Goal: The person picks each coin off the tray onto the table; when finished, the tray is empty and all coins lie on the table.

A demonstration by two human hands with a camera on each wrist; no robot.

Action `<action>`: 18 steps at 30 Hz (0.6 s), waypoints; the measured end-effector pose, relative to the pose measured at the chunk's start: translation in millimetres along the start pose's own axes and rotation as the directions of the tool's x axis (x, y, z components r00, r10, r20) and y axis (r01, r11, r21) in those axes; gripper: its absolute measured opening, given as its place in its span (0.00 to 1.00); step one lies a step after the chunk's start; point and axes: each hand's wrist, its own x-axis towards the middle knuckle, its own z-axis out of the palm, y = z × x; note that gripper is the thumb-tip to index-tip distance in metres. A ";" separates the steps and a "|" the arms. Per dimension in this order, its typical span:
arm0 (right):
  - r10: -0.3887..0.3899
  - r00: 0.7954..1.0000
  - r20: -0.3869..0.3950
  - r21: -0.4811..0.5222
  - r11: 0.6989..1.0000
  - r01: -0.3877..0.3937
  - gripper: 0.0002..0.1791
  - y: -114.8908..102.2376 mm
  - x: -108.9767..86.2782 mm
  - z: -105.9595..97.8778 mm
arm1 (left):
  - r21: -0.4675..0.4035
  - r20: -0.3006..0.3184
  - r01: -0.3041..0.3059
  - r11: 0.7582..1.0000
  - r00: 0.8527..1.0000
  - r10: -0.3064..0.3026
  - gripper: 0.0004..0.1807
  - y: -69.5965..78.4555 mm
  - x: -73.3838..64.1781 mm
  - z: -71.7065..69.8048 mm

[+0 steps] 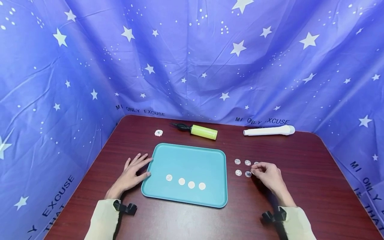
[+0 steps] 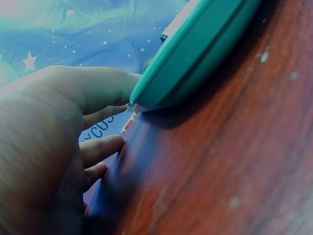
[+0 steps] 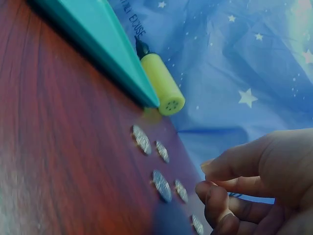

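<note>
A turquoise tray (image 1: 186,160) lies on the table with a row of several coin-like discs, one of them a patterned silvery disc (image 1: 169,177). My left hand (image 1: 130,176), fingers spread, touches the tray's left rim; in the left wrist view its fingertips meet the tray edge (image 2: 176,73). Right of the tray lie silver discs in two rows, such as a near disc (image 1: 238,173) and a far disc (image 1: 247,162). Over their right end, my right hand (image 1: 270,178) has thumb and fingertips bent close together. No disc shows between them in the right wrist view, and the hand partly covers one disc.
Behind the tray lie a yellow-green hand pump (image 1: 204,132) with a black nozzle and a small white scalloped piece (image 1: 158,133). A white wand-like stick (image 1: 268,130) lies at the back right. Blue star-printed cloth (image 1: 192,66) borders the table's back and sides.
</note>
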 end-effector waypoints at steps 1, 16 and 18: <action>-0.006 1.000 0.001 0.010 1.000 0.006 0.05 -2.2 -0.8 -0.4 | 0.000 0.000 0.001 1.000 1.000 -0.001 0.32 -0.2 0.0 0.1; -0.122 0.992 0.019 0.108 0.987 0.119 0.05 -43.2 -12.5 8.3 | 0.006 0.008 0.004 1.000 1.000 -0.004 0.32 -0.3 -0.6 0.5; -0.153 0.988 0.023 0.116 0.982 0.149 0.05 -48.5 -13.8 13.3 | 0.008 0.009 0.004 1.000 1.000 -0.004 0.32 -0.3 -0.3 0.4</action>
